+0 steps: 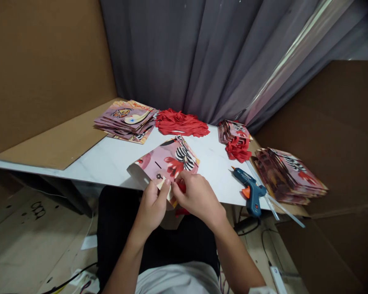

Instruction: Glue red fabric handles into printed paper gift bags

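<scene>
A pink printed paper bag point(167, 163) lies flat at the near edge of the white table point(110, 157). My left hand point(151, 206) pinches its near edge, fingers closed on the paper. Right beside it, my right hand point(198, 198) is closed on a red ribbon piece point(181, 187) held against the bag's edge; more red shows below the hand. Both hands touch the bag just above my lap.
A stack of printed bags point(127, 120) sits at the back left, a heap of red ribbons point(180, 122) behind the bag. More bags with ribbons point(236, 139) and another stack point(290, 175) lie on the right. A blue glue gun point(250, 190) and glue sticks point(271, 202) rest near the right edge.
</scene>
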The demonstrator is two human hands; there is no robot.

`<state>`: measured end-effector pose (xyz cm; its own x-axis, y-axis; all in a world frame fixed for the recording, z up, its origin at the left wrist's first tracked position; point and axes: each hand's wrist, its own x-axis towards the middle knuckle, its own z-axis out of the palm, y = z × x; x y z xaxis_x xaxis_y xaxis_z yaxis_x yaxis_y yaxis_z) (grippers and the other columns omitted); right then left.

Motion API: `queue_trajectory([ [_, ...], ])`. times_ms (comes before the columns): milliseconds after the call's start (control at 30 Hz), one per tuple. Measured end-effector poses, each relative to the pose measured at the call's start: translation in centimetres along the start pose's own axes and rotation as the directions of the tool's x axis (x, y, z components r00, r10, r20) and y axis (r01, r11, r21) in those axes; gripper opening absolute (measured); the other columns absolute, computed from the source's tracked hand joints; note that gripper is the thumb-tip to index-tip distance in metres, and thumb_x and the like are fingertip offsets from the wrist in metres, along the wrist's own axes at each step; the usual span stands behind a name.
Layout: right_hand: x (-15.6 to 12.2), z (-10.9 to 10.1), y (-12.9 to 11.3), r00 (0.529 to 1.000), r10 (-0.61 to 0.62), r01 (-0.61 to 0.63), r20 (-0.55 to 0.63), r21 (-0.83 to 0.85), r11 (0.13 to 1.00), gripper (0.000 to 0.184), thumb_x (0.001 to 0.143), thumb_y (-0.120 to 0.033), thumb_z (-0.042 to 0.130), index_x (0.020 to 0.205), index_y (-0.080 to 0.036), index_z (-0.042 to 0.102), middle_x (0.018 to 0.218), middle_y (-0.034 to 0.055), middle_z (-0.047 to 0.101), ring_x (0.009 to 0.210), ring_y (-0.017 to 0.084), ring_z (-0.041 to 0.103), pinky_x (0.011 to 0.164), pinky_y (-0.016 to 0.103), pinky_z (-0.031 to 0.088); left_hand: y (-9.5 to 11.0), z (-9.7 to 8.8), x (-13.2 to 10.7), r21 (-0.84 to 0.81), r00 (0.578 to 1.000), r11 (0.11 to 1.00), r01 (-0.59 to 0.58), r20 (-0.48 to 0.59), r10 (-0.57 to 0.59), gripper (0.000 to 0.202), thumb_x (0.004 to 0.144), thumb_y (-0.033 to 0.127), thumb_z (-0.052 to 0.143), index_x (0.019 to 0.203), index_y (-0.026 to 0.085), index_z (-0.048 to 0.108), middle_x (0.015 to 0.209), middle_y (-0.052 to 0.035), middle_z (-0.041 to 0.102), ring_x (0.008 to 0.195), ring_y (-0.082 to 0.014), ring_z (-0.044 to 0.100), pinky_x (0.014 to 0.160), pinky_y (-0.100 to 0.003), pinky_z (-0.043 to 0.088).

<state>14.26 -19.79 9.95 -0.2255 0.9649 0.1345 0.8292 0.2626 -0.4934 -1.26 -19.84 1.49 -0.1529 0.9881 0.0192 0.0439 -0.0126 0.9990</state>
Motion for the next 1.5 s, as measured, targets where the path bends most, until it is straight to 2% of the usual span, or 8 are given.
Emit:
queue_trajectory([
  [167, -0.9, 1.1, 0.4, 0.998, 0.046, -0.043, -0.036, 0.097, 0.994, 0.014, 0.103, -0.024, 0.065, 0.090, -0.022, 0.068, 0.078, 0.0030, 0.074, 0.066, 0.019, 0.065, 0.064, 0.029, 0.034, 0.1, 0.2, -0.4, -0.034, 0.999, 0.999, 0.020, 0.048, -0.018, 0.062, 0.090, 0.079, 0.071, 0.103, 0.019, 0.069, 0.097, -0.0100, 0.079, 0.092, -0.0288, 0.076, 0.078, -0.037, 0.060],
  [400, -0.3, -1.0, 0.4, 0.991, -0.108, 0.105, 0.077, 0.041, 0.994, 0.011, 0.101, -0.020, 0.070, 0.091, -0.022, 0.075, 0.086, 0.0044, 0.079, 0.074, 0.019, 0.070, 0.066, 0.028, 0.035, 0.7, 0.6, -0.8, -0.094, 0.992, 0.991, -0.097, 0.071, 0.104, 0.054, 0.098, 0.074, 0.066, 0.111, 0.022, 0.067, 0.115, -0.0109, 0.079, 0.115, -0.0298, 0.075, 0.099, -0.041, 0.060],
  [533, 0.6, -1.0, 1.3, 0.988, -0.140, 0.128, 0.064, 0.171, 0.977, 0.007, 0.098, -0.016, 0.075, 0.099, -0.023, 0.073, 0.089, 0.0009, 0.078, 0.078, 0.018, 0.070, 0.071, 0.027, 0.040, 1.2, 0.1, -0.9, -0.133, 0.988, 0.990, -0.040, 0.140, 0.059, 0.053, 0.099, 0.071, 0.067, 0.118, 0.022, 0.068, 0.121, -0.0119, 0.079, 0.116, -0.0306, 0.076, 0.102, -0.043, 0.061],
  [767, 1.1, 1.6, 4.7, 0.973, -0.176, 0.049, 0.147, 0.614, 0.788, 0.029, 0.093, -0.039, 0.088, 0.105, -0.022, 0.068, 0.091, -0.0025, 0.070, 0.082, 0.016, 0.064, 0.076, 0.027, 0.046, 1.5, -2.3, 0.0, -0.116, 0.975, 0.990, 0.078, 0.216, -0.051, 0.068, 0.076, 0.068, 0.090, 0.119, 0.020, 0.066, 0.115, -0.0103, 0.079, 0.109, -0.0321, 0.076, 0.097, -0.043, 0.062],
  [967, 0.4, -0.1, 7.7, 0.950, -0.150, 0.002, 0.273, 0.477, 0.879, 0.025, 0.098, -0.044, 0.081, 0.094, -0.020, 0.072, 0.081, -0.0024, 0.068, 0.074, 0.016, 0.059, 0.070, 0.028, 0.040, 1.9, -3.6, 1.1, -0.140, 0.980, 0.985, 0.100, 0.184, -0.074, 0.071, 0.060, 0.072, 0.099, 0.098, 0.022, 0.067, 0.085, -0.0031, 0.074, 0.086, -0.0265, 0.075, 0.083, -0.038, 0.065],
  [1133, -2.9, -3.3, 13.2, 0.937, -0.051, -0.130, 0.347, 0.479, 0.868, 0.050, 0.100, -0.063, 0.075, 0.078, -0.018, 0.065, 0.071, -0.0027, 0.056, 0.068, 0.013, 0.047, 0.065, 0.028, 0.035, 0.7, -4.6, 1.8, -0.210, 0.981, 0.968, 0.139, 0.164, -0.105, 0.075, 0.057, 0.068, 0.104, 0.105, 0.019, 0.072, 0.100, -0.0084, 0.081, 0.103, -0.0288, 0.079, 0.089, -0.035, 0.066],
  [1300, -9.0, -4.8, 18.1, 0.970, 0.179, -0.244, 0.167, 0.642, 0.727, 0.049, 0.095, -0.065, 0.081, 0.083, -0.019, 0.068, 0.069, -0.0018, 0.054, 0.061, 0.013, 0.043, 0.058, 0.027, 0.032, -0.2, -5.4, 2.2, -0.288, 0.980, 0.945, 0.151, 0.166, -0.106, 0.069, 0.056, 0.059, 0.108, 0.101, 0.018, 0.074, 0.100, -0.0087, 0.082, 0.101, -0.0260, 0.079, 0.086, -0.030, 0.065],
  [1500, -15.3, -3.9, 20.7, 0.949, 0.276, 0.016, -0.153, 0.896, 0.444, 0.050, 0.075, -0.054, 0.098, 0.074, -0.021, 0.062, 0.065, -0.0033, 0.049, 0.054, 0.010, 0.043, 0.051, 0.023, 0.034, -0.3, -5.5, 2.3, -0.327, 0.978, 0.933, 0.147, 0.192, -0.087, 0.064, 0.058, 0.053, 0.109, 0.100, 0.018, 0.076, 0.097, -0.0064, 0.082, 0.088, -0.0189, 0.076, 0.080, -0.025, 0.064],
])
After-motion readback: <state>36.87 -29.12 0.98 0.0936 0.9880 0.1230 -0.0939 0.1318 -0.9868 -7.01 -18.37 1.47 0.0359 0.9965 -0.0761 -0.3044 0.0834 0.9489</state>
